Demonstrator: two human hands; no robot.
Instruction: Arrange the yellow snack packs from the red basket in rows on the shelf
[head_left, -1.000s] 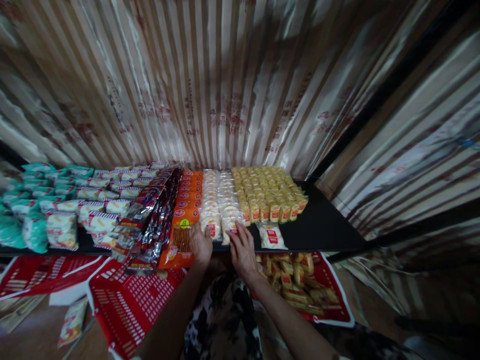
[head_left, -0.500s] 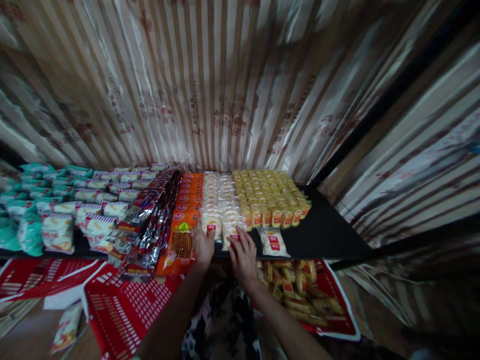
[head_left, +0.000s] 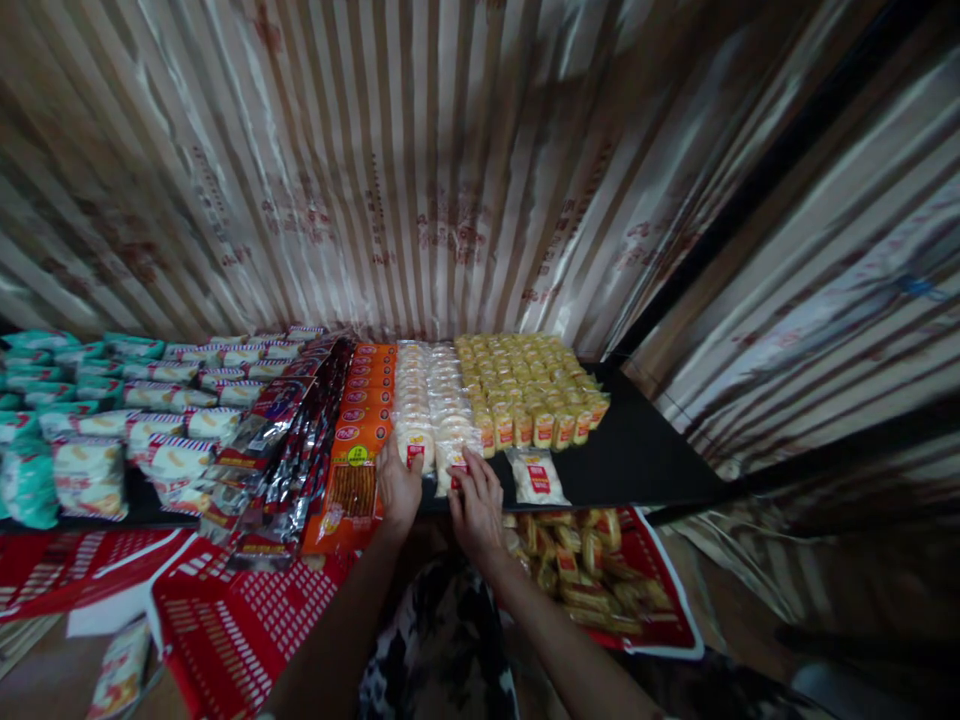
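Observation:
Two rows of clear-wrapped white packets run back across a black shelf (head_left: 637, 455). At the front of the left row, my left hand (head_left: 400, 490) rests against a white packet (head_left: 415, 446), its thumb on the red label and its fingers along the left side. My right hand (head_left: 478, 505) has its fingertips on the front white packet of the right row (head_left: 455, 462), fingers somewhat apart. A single white packet (head_left: 538, 477) lies to the right at the shelf's front. Left of my left hand stand orange packets (head_left: 354, 490).
Yellow packets (head_left: 525, 385) fill rows right of the white ones. Dark red packets (head_left: 300, 450), white striped packets (head_left: 176, 460) and teal packets (head_left: 28, 485) extend leftward. Below are red baskets (head_left: 240, 610), one holding yellow packets (head_left: 600, 570). A packet (head_left: 121, 670) lies on the floor.
The view has shifted slightly, so the shelf goods appear farther left. Both hands remain at the front white packets, with little visible change in their grip.

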